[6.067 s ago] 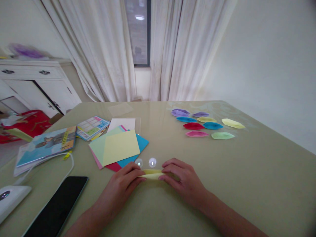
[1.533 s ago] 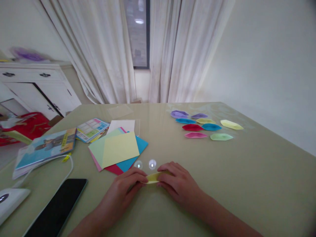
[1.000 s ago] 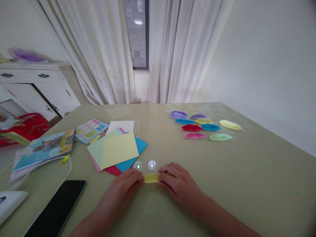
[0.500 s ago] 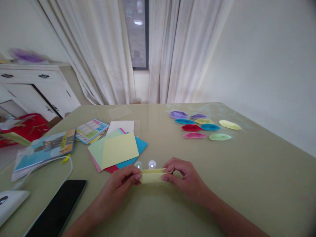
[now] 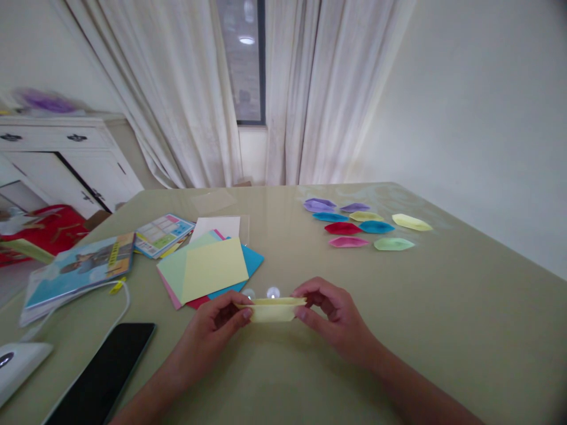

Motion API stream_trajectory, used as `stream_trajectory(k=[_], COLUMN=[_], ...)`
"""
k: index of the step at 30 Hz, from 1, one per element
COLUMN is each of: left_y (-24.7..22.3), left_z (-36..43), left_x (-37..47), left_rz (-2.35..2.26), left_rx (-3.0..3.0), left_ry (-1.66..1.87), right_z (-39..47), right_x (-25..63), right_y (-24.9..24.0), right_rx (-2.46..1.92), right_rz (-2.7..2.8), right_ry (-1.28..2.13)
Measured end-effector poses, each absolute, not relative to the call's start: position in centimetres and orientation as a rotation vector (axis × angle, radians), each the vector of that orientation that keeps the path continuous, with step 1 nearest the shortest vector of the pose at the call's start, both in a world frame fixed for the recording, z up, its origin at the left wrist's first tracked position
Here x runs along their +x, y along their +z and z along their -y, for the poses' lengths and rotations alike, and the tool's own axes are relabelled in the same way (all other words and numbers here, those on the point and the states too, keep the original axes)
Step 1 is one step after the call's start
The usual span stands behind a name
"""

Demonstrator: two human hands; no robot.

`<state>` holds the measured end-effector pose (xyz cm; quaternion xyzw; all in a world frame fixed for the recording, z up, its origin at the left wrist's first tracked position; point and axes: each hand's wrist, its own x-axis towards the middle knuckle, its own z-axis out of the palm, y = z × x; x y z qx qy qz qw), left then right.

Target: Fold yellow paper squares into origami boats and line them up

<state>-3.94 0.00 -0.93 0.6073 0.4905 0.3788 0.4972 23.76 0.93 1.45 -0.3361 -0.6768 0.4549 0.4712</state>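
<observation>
A folded pale yellow paper boat (image 5: 275,312) is held level between my two hands, its long opening facing up. My left hand (image 5: 220,321) pinches its left end between thumb and fingers. At the other end, my right hand (image 5: 333,313) grips with the thumb in front and the fingers behind. Just beyond the paper, two round bright spots show on the table, partly covered by it on the left. A fan of coloured paper sheets (image 5: 216,268), yellow on top, lies beyond my left hand.
Several folded paper boats (image 5: 376,226) in different colours lie at the back right of the table (image 5: 443,313). On the left are booklets (image 5: 82,265), a printed card (image 5: 163,233), a black phone (image 5: 108,369), a white cable (image 5: 127,301) and a white device (image 5: 24,366).
The yellow paper boat has risen slightly in view. My right-hand fingers have shifted at its right end, and more of that end shows now.
</observation>
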Motion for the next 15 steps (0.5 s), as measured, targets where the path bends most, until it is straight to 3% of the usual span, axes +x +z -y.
stream_trajectory(k=[15], left_y=[0.2], left_z=[3.4], left_x=[-1.3], left_rz=[-1.167], left_rx=[2.439], left_ry=[1.254], right_z=[0.9], right_x=[22.1], right_y=[1.6], right_rx=[-0.704], right_rz=[1.915], right_ry=[0.881])
